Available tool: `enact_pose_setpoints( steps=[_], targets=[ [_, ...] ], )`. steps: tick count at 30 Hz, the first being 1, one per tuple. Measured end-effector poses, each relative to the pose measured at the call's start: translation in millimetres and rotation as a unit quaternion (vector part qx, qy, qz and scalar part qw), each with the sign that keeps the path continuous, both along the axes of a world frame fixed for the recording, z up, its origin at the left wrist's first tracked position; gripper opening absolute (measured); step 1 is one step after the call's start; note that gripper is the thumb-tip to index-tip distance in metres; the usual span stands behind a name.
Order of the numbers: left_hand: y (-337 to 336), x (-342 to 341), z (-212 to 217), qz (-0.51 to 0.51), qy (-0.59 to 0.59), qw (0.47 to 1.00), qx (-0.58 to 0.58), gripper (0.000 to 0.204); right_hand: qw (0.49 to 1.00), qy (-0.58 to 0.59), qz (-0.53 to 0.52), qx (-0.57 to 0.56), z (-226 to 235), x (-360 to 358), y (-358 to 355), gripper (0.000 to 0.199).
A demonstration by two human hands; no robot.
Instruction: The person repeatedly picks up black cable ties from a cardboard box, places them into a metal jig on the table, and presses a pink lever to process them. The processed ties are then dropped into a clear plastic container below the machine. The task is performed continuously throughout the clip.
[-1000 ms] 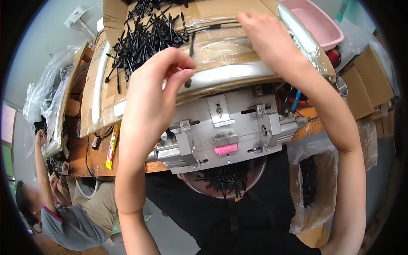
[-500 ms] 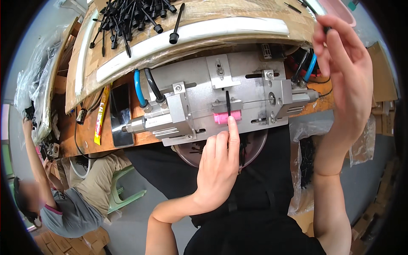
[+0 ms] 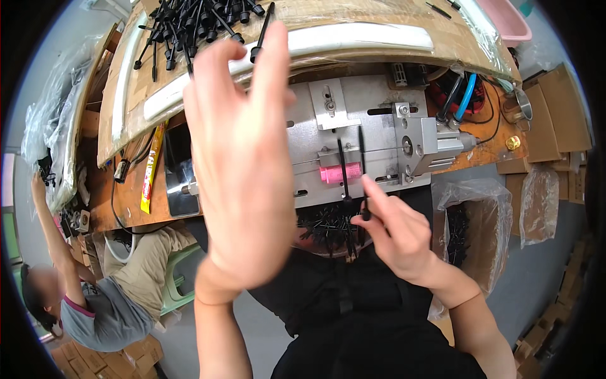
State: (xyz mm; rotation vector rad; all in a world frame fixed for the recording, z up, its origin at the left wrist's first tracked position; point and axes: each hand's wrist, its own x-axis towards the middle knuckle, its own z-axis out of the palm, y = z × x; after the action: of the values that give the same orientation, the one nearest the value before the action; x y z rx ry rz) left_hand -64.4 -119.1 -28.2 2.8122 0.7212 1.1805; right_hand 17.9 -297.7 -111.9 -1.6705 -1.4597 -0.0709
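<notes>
Standing in the metal jig [image 3: 379, 126], a black stick [image 3: 362, 170] is pinched by the right hand [image 3: 398, 234]; left hand [image 3: 243, 164] raised, fingers spread, empty.

Left hand [image 3: 243, 170]: motion-blurred, hiding left part of metal fixture [image 3: 372, 136]. Lower ends of black rods [image 3: 362, 167] hidden behind right hand [image 3: 398, 237]. Pink bin [image 3: 505, 19] cut off at far edge.

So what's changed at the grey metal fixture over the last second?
The left hand left the fixture's front and rose up, open, toward the pile of black plastic sticks. The right hand came down from the upper right to the grey metal fixture and now pinches a thin black stick standing by the pink block. Fixture and cardboard-covered bench stayed put.
</notes>
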Motion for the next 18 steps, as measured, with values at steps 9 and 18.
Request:
enact_pose_setpoints(
  steps=[9,18],
  targets=[
    [17,-3,12,-0.032,-0.011,0.999,0.002,0.021,0.999,-0.013,0.004,-0.042,-16,-8,15,0.066],
    [-86,-48,-61,-0.061,0.110,0.987,-0.098,0.060,0.993,0.054,-0.078,-0.064,21,9,-3,0.054]
  ],
)
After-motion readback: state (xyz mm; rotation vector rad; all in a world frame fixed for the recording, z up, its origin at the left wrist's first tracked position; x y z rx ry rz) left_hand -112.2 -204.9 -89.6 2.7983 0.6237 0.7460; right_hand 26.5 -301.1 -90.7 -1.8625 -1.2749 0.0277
